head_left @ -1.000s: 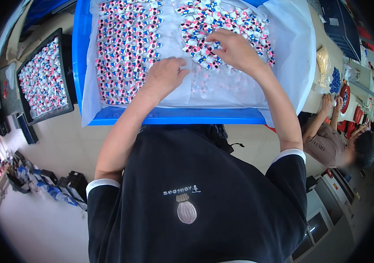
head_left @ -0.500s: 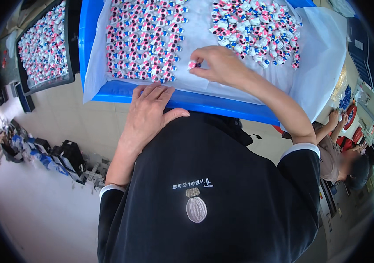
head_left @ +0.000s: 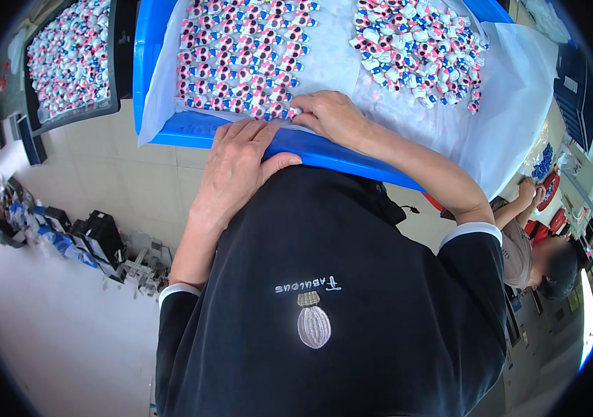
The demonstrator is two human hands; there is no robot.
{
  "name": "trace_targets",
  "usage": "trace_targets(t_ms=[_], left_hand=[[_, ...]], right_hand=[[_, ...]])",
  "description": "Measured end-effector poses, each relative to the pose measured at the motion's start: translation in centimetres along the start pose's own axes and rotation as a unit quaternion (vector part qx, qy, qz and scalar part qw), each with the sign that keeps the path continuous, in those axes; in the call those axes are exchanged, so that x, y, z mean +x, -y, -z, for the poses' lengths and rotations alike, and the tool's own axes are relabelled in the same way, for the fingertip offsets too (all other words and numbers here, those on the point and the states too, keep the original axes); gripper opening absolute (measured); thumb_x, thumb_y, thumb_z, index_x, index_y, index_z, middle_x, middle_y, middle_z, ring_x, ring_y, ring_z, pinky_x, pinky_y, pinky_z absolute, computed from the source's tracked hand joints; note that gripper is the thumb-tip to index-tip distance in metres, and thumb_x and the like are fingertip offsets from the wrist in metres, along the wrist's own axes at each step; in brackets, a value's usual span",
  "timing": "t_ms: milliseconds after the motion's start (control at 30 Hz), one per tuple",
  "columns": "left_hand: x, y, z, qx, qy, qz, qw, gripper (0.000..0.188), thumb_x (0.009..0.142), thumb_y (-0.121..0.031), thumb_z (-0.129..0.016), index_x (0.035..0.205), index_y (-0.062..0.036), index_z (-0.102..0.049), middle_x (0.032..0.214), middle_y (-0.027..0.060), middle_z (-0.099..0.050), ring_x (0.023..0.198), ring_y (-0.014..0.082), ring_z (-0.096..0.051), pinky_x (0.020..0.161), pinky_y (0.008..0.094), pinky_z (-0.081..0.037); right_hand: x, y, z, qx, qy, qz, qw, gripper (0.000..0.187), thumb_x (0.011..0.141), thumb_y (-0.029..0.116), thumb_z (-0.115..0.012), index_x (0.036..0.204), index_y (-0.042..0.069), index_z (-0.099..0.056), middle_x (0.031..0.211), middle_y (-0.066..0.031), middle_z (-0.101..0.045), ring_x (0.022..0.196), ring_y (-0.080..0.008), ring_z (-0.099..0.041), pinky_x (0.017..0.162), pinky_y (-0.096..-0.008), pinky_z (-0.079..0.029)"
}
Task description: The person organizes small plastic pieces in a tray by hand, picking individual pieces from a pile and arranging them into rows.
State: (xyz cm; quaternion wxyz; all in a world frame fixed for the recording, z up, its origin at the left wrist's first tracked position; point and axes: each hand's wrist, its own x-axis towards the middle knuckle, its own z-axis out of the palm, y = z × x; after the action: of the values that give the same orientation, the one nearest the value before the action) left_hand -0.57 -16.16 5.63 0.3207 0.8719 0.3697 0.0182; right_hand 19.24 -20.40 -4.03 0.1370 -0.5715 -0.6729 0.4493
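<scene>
My left hand (head_left: 234,158) lies over the near rim of a blue tray (head_left: 184,129), fingers stretched out and thumb apart. White liner paper (head_left: 334,62) covers the inside of the tray. My right hand (head_left: 336,119) is closed in a pinch on a small pink, white and blue figurine (head_left: 295,112), largely hidden by the fingers. It is at the near end of the rightmost row, close to the rim. Rows of matching figurines (head_left: 241,59) fill the left part of the tray. A loose pile of them (head_left: 421,52) lies to the right.
A dark bin (head_left: 70,59) full of similar figurines stands at the far left. On the right, another person (head_left: 519,254) works at a table with blue pieces (head_left: 543,161) and a red round container (head_left: 551,189). Black crates (head_left: 104,236) stand on the floor at left.
My right hand has brought the figurine leftward and nearer, from the bare liner to the near end of the rows. My left hand has stayed on the rim. The view has shifted slightly.
</scene>
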Motion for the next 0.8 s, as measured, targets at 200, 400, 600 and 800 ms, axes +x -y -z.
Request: trace_targets(t_ms=[200, 400, 600, 800], left_hand=[[1.0, 0.2, -0.4, 0.004, 0.030, -0.015, 0.999, 0.057, 0.078, -0.046, -0.067, 0.110, 0.0018, -0.064, 0.101, 0.0149, -0.065, 0.101, 0.0302, -0.059, 0.090, 0.0410, -0.043], [2.3, -0.3, -0.4, -0.019, 0.077, -0.007, 0.997, 0.060, 0.079, -0.047, -0.066, 0.113, 0.0016, -0.062, 0.110, 0.0175, -0.063, 0.106, 0.0323, -0.058, 0.091, 0.0426, -0.043], [2.4, 0.1, -0.5, -0.004, 0.087, -0.020, 0.996, 0.063, 0.078, -0.050, -0.065, 0.113, 0.0025, -0.062, 0.111, 0.0176, -0.063, 0.106, 0.0325, -0.058, 0.091, 0.0424, -0.043], [2.1, 0.7, -1.3, 0.004, 0.050, -0.040, 0.998, 0.067, 0.076, -0.055, -0.064, 0.110, 0.0035, -0.063, 0.101, 0.0154, -0.065, 0.100, 0.0298, -0.059, 0.087, 0.0406, -0.045]], right_hand=[[-0.5, -0.4, -0.2, -0.099, -0.030, 0.062, 0.993, 0.020, 0.084, 0.015, -0.064, 0.102, 0.007, -0.067, 0.079, -0.0105, -0.061, 0.082, -0.0289, -0.062, 0.073, -0.0392, -0.051], [-2.3, -0.4, 3.3, -0.154, -0.150, 0.033, 0.976, 0.022, 0.079, 0.015, -0.069, 0.099, 0.008, -0.066, 0.081, -0.0085, -0.060, 0.084, -0.0265, -0.062, 0.069, -0.0376, -0.052], [-4.9, -4.4, 8.5, -0.318, -0.180, -0.089, 0.927, 0.020, 0.079, 0.008, -0.064, 0.098, 0.007, -0.063, 0.094, -0.0094, -0.061, 0.088, -0.0255, -0.062, 0.071, -0.0375, -0.054], [-5.0, -2.9, 9.2, -0.214, -0.214, -0.025, 0.953, 0.022, 0.080, 0.009, -0.066, 0.101, 0.004, -0.062, 0.094, -0.0103, -0.062, 0.083, -0.0269, -0.064, 0.067, -0.0366, -0.054]])
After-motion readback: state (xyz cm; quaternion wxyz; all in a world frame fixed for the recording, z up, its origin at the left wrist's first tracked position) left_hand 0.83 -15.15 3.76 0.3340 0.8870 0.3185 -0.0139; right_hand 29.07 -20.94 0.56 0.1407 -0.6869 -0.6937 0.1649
